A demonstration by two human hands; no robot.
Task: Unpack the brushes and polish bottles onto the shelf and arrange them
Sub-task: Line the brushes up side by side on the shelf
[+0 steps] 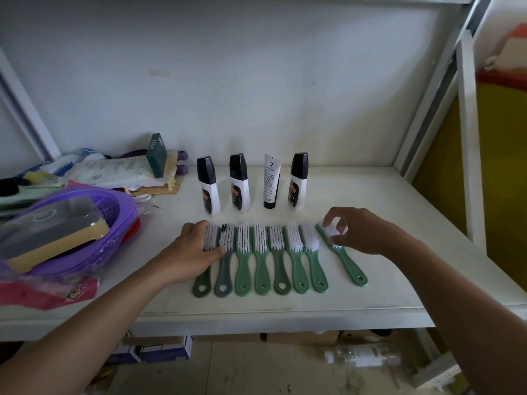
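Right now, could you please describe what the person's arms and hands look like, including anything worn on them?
Both forearms are bare as far as the picture shows: no sleeves, gloves or watch in view. The left hand and right hand show no rings, bracelets or markings that I can make out. The fingers are bare too; the nails look short and plain, though the picture is too small to be sure.

White shelf (370, 223) against a white wall (256, 81). Seven brushes (262, 258) with white bristles: handles light green, two dark green, one grey (224, 276). An eighth, light green brush (346, 262) lies right of the row. Behind the row, three white bottles (239, 185) with black caps and a white tube (271, 182) with a black cap. Left of the row, purple basins (114, 220) hold a tan-and-clear box (54, 235).
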